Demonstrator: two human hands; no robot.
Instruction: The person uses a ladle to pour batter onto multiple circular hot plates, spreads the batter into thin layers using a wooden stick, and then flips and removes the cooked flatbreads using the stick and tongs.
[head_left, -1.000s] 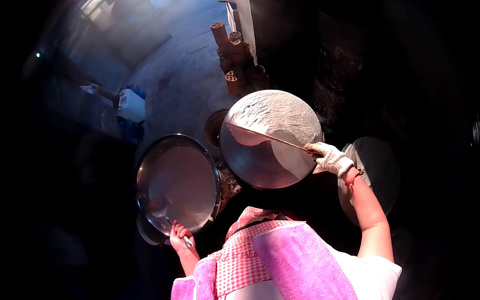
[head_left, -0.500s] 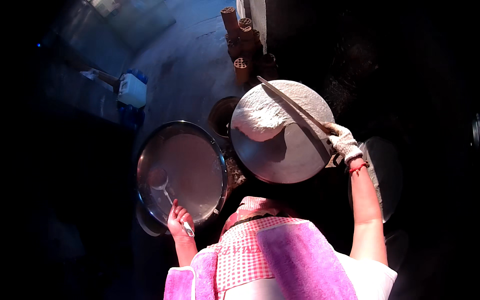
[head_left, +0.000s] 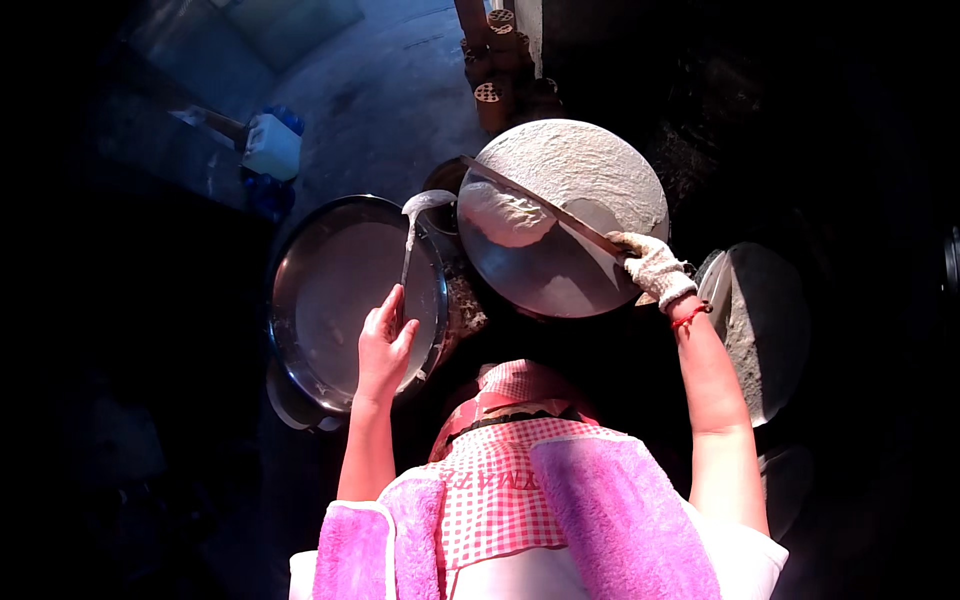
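My bare left hand (head_left: pixel 385 345) grips the handle of a ladle (head_left: pixel 430 199). The batter-coated ladle bowl is up over the far right rim of a wide metal basin (head_left: pixel 443 290), close to the griddle's left edge. Pale liquid batter (head_left: pixel 345 285) lies in the basin. In a white knit glove, my right hand (head_left: pixel 655 270) is closed around a long, thin flat scraper (head_left: pixel 545 205), which slants across a round griddle (head_left: pixel 530 280). Batter (head_left: pixel 570 150) coats the far part of the griddle, with a thicker mound (head_left: pixel 508 217) against the scraper at the left.
Perforated cylindrical briquettes (head_left: pixel 490 95) are stacked beyond the griddle. Between basin and griddle is a dark round opening (head_left: pixel 447 180). To the right, a round plate (head_left: pixel 760 330) is half in shadow. A white jug (head_left: pixel 272 148) stands at the far left.
My left hand has lifted the ladle out of the basin's batter and brought it right and away from me, toward the griddle. The scraper has swept left, and batter covers more of the griddle's right side.
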